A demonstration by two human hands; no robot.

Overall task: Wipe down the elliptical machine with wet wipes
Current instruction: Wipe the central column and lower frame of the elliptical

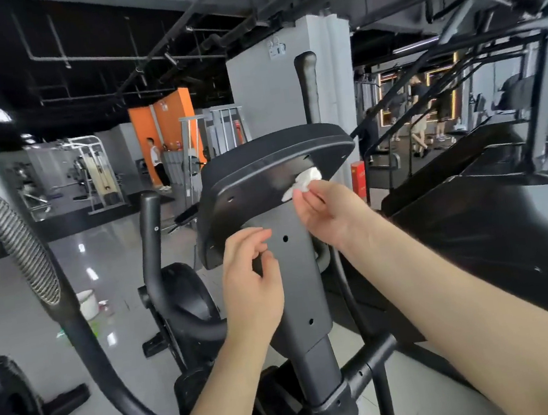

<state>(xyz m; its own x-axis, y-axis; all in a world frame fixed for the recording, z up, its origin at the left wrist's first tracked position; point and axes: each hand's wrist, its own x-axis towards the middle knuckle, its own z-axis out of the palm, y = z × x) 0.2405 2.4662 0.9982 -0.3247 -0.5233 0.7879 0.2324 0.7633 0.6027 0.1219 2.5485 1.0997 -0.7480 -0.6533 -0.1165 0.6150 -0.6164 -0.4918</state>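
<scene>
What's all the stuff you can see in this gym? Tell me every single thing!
elliptical machine: one, black and grey, middle, right in front
wet wipe: one, white, against the grey back of the elliptical machine's console
ribbed handle: one, black and silver, left
bucket: one, white, on the floor at left
wall panel: one, orange, far back
pillar: one, grey, behind the console
box: one, red, beside the pillar
stair machine: one, black, right
people: a few, small, far back on both sides
left hand: one, fingers loosely curled, in front of the grey post
right hand: one, pinching the wet wipe
</scene>
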